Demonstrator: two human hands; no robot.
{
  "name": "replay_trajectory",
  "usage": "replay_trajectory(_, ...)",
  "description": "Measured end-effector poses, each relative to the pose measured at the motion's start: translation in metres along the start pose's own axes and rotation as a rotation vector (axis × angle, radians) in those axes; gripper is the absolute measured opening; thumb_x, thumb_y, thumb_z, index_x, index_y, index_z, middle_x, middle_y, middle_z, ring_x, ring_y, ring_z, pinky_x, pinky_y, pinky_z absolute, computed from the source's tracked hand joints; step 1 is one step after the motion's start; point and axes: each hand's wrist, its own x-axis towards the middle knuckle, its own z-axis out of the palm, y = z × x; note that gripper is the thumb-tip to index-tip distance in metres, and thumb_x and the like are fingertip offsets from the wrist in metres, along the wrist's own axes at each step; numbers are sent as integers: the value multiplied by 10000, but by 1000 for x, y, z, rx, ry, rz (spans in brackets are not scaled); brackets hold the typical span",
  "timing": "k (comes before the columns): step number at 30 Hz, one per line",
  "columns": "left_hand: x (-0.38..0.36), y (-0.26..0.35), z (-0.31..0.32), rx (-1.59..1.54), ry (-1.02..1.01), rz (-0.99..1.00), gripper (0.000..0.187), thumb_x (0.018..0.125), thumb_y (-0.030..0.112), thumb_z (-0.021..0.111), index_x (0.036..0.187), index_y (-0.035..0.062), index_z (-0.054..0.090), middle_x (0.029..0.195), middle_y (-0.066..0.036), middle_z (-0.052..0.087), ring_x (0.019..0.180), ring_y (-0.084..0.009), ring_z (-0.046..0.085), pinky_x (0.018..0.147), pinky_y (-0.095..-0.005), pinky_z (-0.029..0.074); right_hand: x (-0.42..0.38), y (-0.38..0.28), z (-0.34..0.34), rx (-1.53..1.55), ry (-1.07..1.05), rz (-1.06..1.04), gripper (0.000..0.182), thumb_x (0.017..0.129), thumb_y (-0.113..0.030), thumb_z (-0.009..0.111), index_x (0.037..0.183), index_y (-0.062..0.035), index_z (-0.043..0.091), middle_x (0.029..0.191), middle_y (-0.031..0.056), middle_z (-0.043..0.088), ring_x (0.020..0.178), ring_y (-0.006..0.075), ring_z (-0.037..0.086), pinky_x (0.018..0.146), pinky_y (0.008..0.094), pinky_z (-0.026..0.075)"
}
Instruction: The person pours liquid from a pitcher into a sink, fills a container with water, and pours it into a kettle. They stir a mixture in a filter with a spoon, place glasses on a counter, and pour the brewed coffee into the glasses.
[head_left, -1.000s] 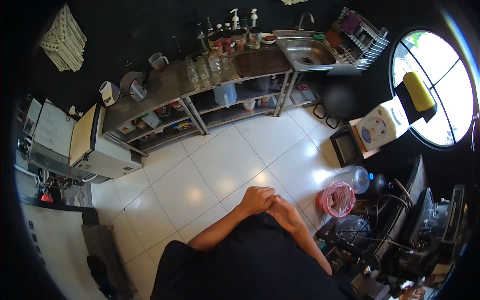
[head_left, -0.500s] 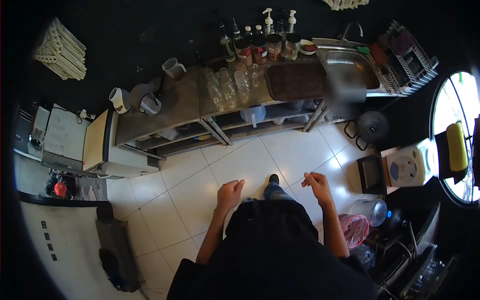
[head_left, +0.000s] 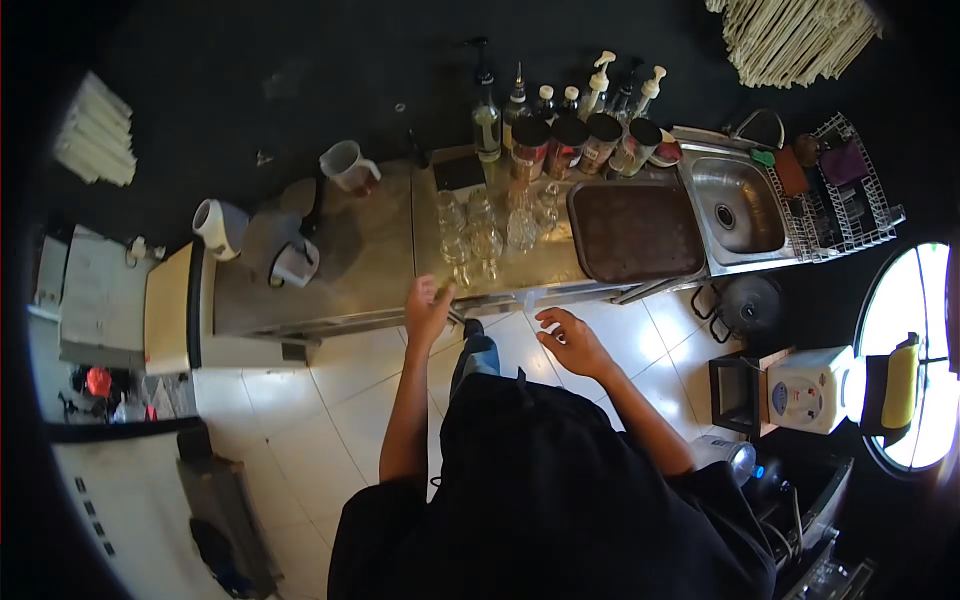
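My left hand point(head_left: 427, 313) is raised at the front edge of the steel counter point(head_left: 370, 262), its fingers loosely bent and apart with nothing in them. Farther right, my right hand point(head_left: 577, 343) hangs over the floor just short of the counter, fingers spread and holding nothing. Closest to both hands are several clear glasses point(head_left: 486, 243) grouped on the counter. To their right lies a brown rectangular tray point(head_left: 637, 232). Behind the tray stand lidded jars point(head_left: 566, 146), with pump bottles point(head_left: 598, 84) at the back.
A steel sink point(head_left: 738, 208) and a wire dish rack point(head_left: 845, 190) sit at the right end. On the counter's left are a measuring jug point(head_left: 349, 167) and a white appliance point(head_left: 296, 262). A black pot point(head_left: 750, 303) and a water jug point(head_left: 727, 456) stand on the right.
I have moved forward, so the counter and glasses are nearer. Both hands have risen toward the counter edge, and their fingers have loosened from a more closed shape.
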Motion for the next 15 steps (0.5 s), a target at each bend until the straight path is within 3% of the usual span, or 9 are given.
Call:
replay_trajectory(1,35,-5,8,-6,-25,3,524,824,407,766,1191,76,592,1114,-161,682,1036,-291,666,879,-379,520,20,3,11,0,57,-72,338,889,-151,687,1175,-6,580,1048,208,664,861,329,686,736,390,549)
replay_trajectory(4,100,-20,25,97,-53,48,686,782,440,793,1308,97,519,1237,-196,629,1151,-345,614,957,-412,492,72,2,40,1,130,67,391,877,-136,693,1218,-11,549,1070,229,652,943,362,672,761,406,554)
replay_trajectory(6,121,-17,29,286,-262,49,747,780,467,783,1358,113,470,1294,-190,601,1207,-354,577,979,-438,481,102,29,66,-60,229,-41,432,890,-110,684,1278,-12,521,1146,197,619,964,331,665,769,364,560)
replay_trajectory(8,121,-12,32,344,-336,70,738,790,477,766,1362,116,470,1308,-182,590,1218,-358,563,984,-451,480,116,30,79,-137,236,8,480,878,-105,687,1302,-10,484,1195,225,592,1006,360,648,797,392,557)
replay_trajectory(10,124,-13,36,425,-396,194,728,800,476,753,1367,120,467,1316,-182,580,1211,-369,558,978,-456,479,129,39,92,-152,278,93,509,855,-141,691,1292,-23,458,1160,283,597,1043,467,603,870,508,507)
replay_trajectory(11,126,-16,40,415,-360,247,698,791,448,760,1343,119,487,1273,-184,603,1168,-376,580,954,-457,492,135,43,96,-147,266,165,526,847,-153,695,1293,-25,448,1181,284,583,1073,486,580,887,526,492)
replay_trajectory(14,133,-19,39,381,-395,241,633,777,400,764,1295,124,526,1231,-161,632,1127,-358,610,914,-444,514,146,58,107,-156,267,218,506,847,-173,700,1267,-24,459,1182,278,579,1076,483,582,887,524,493)
replay_trajectory(15,132,-20,38,378,-406,230,633,777,400,764,1295,124,526,1231,-161,632,1127,-358,610,914,-444,514,149,61,110,-263,255,235,499,863,-178,712,1272,-35,463,1182,220,601,937,386,665,798,459,534)
